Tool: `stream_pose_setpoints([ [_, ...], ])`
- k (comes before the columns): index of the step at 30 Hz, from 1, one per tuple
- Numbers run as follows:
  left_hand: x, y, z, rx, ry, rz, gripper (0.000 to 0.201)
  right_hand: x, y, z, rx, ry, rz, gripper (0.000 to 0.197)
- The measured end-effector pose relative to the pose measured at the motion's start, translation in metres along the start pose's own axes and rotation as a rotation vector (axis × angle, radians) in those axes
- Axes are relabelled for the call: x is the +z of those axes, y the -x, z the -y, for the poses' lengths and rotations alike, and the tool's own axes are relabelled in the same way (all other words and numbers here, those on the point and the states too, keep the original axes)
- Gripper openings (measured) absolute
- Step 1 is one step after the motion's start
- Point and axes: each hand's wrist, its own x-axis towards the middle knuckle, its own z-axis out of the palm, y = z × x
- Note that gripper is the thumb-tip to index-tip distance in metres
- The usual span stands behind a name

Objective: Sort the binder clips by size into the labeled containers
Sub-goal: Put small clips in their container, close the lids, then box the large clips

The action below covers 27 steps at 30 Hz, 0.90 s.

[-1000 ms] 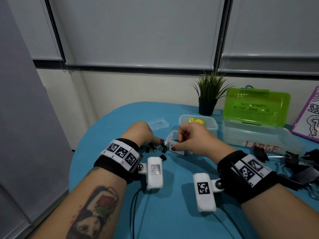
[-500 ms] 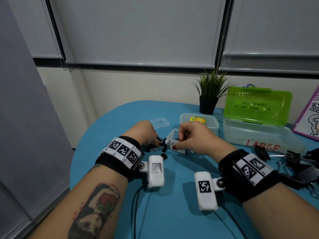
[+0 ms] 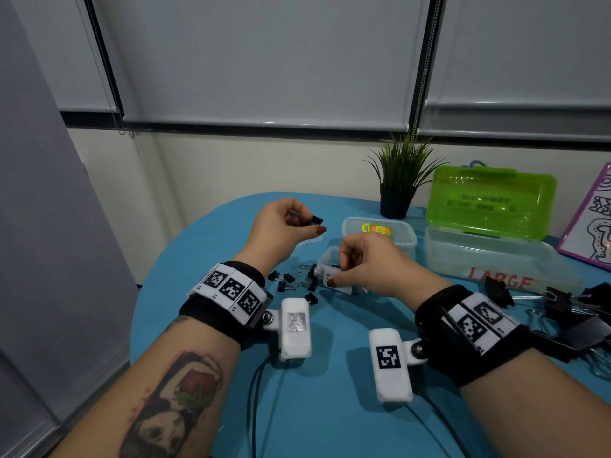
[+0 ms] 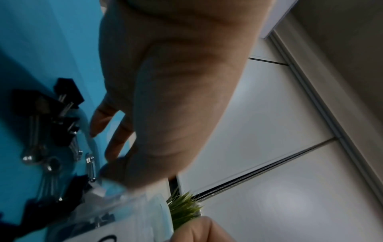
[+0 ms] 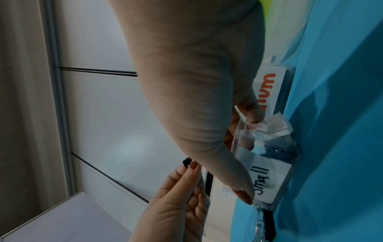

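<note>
- The left hand (image 3: pixel 281 228), raised at centre frame, pinches a small clip (image 3: pixel 316 220) between thumb and fingertips, above and left of the small box (image 3: pixel 325 259).
- The right hand (image 3: pixel 365 262) grips the small box, thumb on its "Small" label (image 5: pixel 267 178); dark clips lie inside.
- Loose small clips (image 3: pixel 291 280) lie on the blue table (image 3: pixel 330 408), left of the box.
- The medium tub (image 3: pixel 378 231) stands just behind; the clear box marked LARGE (image 3: pixel 499 272), green lid (image 3: pixel 489 201) up, stands right.
- Big clips (image 3: pixel 568 309) lie at the right edge.
- A potted plant (image 3: pixel 398 180) and grey blinds (image 3: pixel 264 61) fill the upper frame.
</note>
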Motion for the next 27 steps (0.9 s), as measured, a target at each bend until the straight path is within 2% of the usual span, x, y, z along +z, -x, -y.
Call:
stream_pose_setpoints([
  [2, 0.007, 0.002, -0.001, 0.031, 0.065, 0.100, 0.027, 0.000, 0.000, 0.000, 0.000, 0.002, -0.001, 0.034],
  [5, 0.014, 0.003, 0.001, 0.055, 0.008, 0.230, 0.017, 0.000, -0.001, -0.001, -0.002, 0.001, -0.002, 0.034],
  [7, 0.013, 0.001, 0.002, 0.067, -0.076, 0.200, 0.005, 0.000, -0.001, -0.001, -0.004, 0.005, -0.002, 0.034],
  [8, 0.011, 0.000, 0.004, 0.059, -0.137, 0.182, 0.006, 0.000, -0.001, -0.001, -0.004, 0.007, 0.000, 0.034],
  [9, 0.009, -0.002, 0.007, 0.038, -0.205, 0.193, 0.018, 0.000, -0.001, -0.001, -0.003, 0.009, 0.001, 0.034],
  [11, 0.005, -0.002, 0.012, -0.054, -0.383, 0.332, 0.039, 0.000, -0.001, -0.001, 0.001, 0.011, 0.002, 0.034],
  [13, 0.004, 0.002, 0.011, -0.141, -0.506, 0.488, 0.044, -0.001, -0.001, 0.000, 0.003, 0.007, 0.003, 0.033],
  [16, 0.002, 0.005, 0.006, -0.175, -0.554, 0.583, 0.053, -0.001, 0.000, 0.001, -0.002, -0.001, 0.008, 0.032],
  [21, -0.002, 0.006, 0.007, -0.175, -0.682, 0.587, 0.056, -0.002, 0.000, 0.001, 0.014, 0.022, -0.006, 0.032],
  [27, -0.003, 0.007, 0.008, -0.170, -0.642, 0.469, 0.027, -0.002, 0.000, 0.001, 0.019, 0.011, 0.001, 0.034],
])
